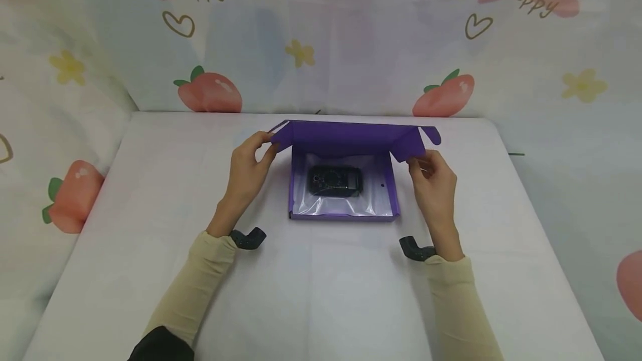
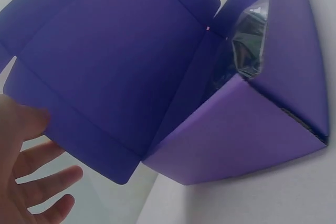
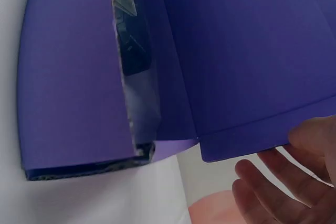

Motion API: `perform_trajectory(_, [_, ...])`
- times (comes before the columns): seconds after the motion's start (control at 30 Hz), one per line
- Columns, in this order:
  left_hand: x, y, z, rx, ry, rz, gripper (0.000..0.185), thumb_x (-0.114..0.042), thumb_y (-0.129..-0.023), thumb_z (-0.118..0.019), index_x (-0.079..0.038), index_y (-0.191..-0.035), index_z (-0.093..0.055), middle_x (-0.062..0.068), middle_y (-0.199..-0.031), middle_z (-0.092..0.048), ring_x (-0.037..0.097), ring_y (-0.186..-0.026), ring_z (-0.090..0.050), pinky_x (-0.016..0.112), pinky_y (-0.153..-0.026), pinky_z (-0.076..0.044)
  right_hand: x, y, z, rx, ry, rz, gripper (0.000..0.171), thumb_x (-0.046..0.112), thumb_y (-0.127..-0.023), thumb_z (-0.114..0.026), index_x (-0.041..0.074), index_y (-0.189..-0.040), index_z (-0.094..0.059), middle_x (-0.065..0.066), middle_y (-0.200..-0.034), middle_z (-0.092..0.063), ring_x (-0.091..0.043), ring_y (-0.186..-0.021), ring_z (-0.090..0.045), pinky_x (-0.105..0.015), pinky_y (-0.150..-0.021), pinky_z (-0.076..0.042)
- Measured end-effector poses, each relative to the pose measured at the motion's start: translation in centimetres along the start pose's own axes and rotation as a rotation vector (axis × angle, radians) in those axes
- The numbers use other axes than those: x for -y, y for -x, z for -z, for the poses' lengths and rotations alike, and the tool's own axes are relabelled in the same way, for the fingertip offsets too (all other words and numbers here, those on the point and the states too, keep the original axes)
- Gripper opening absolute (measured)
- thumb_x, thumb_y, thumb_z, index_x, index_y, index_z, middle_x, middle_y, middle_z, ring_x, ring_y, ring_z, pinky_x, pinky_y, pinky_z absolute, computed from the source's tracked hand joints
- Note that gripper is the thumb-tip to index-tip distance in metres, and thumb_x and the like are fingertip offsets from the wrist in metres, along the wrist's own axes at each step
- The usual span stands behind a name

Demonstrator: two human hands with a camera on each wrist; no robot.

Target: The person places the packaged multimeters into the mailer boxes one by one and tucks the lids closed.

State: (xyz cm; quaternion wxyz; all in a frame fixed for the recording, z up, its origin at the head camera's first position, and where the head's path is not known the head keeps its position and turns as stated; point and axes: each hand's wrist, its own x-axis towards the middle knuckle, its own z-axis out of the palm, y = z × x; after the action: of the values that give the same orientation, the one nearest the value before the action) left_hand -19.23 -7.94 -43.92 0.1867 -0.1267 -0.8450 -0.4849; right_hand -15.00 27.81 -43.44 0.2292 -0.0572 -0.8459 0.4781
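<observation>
A purple cardboard box [image 1: 344,218] sits on the table with its lid [image 1: 351,137] raised at the back. Inside it lies a black device [image 1: 335,181] under clear plastic film [image 1: 376,194]; its exact kind cannot be told. My left hand [image 1: 249,166] pinches the lid's left side flap [image 2: 68,119] between thumb and index finger, the other fingers spread below. On the other side my right hand [image 1: 435,183] pinches the right side flap [image 3: 247,137], thumb on its inner face. The lid stands tilted up between both hands.
The white table [image 1: 311,294] spreads around the box, with a printed fabric backdrop [image 1: 351,43] behind it. Black curved wrist pieces [image 1: 249,238] stick out inward from both forearms. A black shape [image 1: 161,344] covers part of the left sleeve.
</observation>
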Motion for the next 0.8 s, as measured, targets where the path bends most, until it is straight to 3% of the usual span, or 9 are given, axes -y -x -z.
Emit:
perform_trajectory(0.2, [0.4, -0.9, -0.4, -0.033, 0.064, 0.022, 0.011, -0.011, -0.101, -0.068, -0.004, -0.108, -0.072, 0.014, -0.106, -0.078, 0.028, -0.104, -0.073, 0.043, -0.103, -0.054, 0.5, -0.4, -0.5, 0.023, -0.028, 0.011, 0.021, 0.009, -0.100, -0.066, -0.005, -0.115, -0.069, -0.020, -0.110, -0.075, -0.002, -0.096, -0.070, -0.009, -0.086, -0.054])
perform_trajectory(0.47, [0.4, -2.1, -0.7, -0.052, 0.104, 0.069, 0.014, -0.017, -0.103, -0.065, -0.004, -0.105, -0.070, 0.015, -0.103, -0.077, 0.030, -0.099, -0.075, 0.044, -0.097, -0.058, 1.1, -1.0, -1.1, 0.051, -0.042, 0.004, 0.023, 0.013, -0.101, -0.067, -0.005, -0.115, -0.068, -0.020, -0.113, -0.074, 0.009, -0.091, -0.065, -0.007, -0.083, -0.052])
perform_trajectory(0.8, [0.9, -3.9, -0.2, -0.079, 0.114, 0.082, 0.015, -0.016, -0.103, -0.065, 0.000, -0.104, -0.067, 0.017, -0.102, -0.075, 0.033, -0.096, -0.075, 0.046, -0.091, -0.059, 2.1, -1.5, -1.9, 0.101, -0.094, 0.010, 0.026, 0.016, -0.101, -0.068, -0.004, -0.117, -0.069, -0.020, -0.114, -0.073, 0.008, -0.090, -0.067, -0.007, -0.082, -0.052])
